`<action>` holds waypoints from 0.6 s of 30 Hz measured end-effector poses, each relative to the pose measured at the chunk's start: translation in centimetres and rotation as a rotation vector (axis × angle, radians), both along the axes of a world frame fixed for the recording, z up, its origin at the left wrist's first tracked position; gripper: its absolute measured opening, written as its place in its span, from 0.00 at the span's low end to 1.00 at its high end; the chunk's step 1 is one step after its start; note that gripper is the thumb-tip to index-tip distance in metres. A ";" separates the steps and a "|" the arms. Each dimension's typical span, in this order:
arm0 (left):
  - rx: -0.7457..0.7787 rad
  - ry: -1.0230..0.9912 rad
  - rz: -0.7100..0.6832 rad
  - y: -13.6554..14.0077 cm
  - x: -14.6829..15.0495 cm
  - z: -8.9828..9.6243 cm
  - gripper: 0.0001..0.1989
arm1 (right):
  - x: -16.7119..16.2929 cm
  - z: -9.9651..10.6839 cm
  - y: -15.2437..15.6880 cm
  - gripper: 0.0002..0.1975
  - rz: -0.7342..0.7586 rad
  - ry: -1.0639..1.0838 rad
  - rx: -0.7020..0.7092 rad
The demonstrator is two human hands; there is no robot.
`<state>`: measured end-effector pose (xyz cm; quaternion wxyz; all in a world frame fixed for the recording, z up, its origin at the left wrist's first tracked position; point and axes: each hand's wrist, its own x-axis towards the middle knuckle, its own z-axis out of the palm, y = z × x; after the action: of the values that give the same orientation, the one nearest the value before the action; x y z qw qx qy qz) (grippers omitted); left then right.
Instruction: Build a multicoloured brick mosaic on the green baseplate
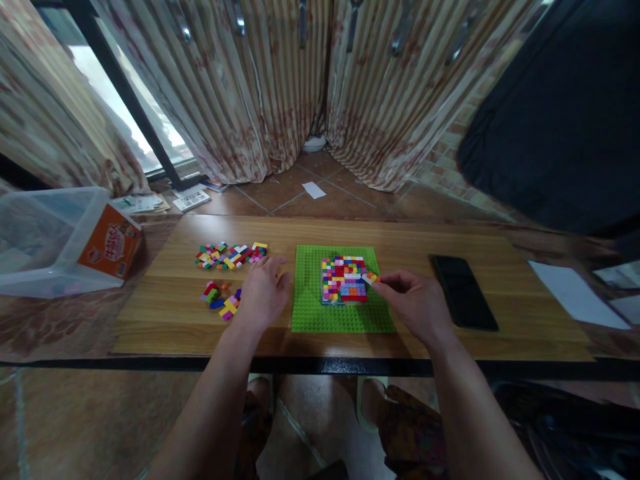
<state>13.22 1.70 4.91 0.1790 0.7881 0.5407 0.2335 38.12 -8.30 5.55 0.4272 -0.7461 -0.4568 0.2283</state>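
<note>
A green studded baseplate (307, 313) lies on the wooden table, carrying a low, roughly square build of multicoloured toy bricks (333, 279). At the right edge of that build, my right hand (420, 303) pinches a few small joined toy bricks (371, 277), orange and white, between thumb and fingers. Whether these touch the build I cannot tell. My left hand (264, 293) is over the table left of the baseplate, fingers loosely apart, holding nothing visible. Near it are a back pile of loose bricks (225, 257) and a smaller front pile (216, 303), partly hidden by the hand.
A black phone (464, 292) lies on the table (165, 320) at the right, with white paper (575, 293) beyond it. A clear plastic bin (45, 247) with an orange label stands at the left. Curtains (280, 100) hang behind the table; a dark covered object (560, 120) is at upper right.
</note>
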 end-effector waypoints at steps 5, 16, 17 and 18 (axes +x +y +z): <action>-0.034 -0.028 -0.015 -0.2 0.3 0.3 0.16 | -0.7 0.3 -0.2 0.13 0.030 -0.015 -0.003; -0.051 -0.017 -0.022 -0.4 0.5 0.2 0.16 | -1.3 -0.6 0.2 0.14 0.096 0.020 -0.008; -0.047 -0.016 -0.028 -0.4 0.5 0.1 0.16 | -1.3 -0.7 0.2 0.14 0.098 0.013 -0.012; -0.045 -0.016 -0.034 -0.4 0.5 0.1 0.15 | -1.2 -0.6 0.2 0.14 0.099 0.006 -0.016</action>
<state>13.72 1.26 5.02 0.2049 0.7910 0.5309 0.2247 36.88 -8.15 4.92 0.4108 -0.7254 -0.4898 0.2553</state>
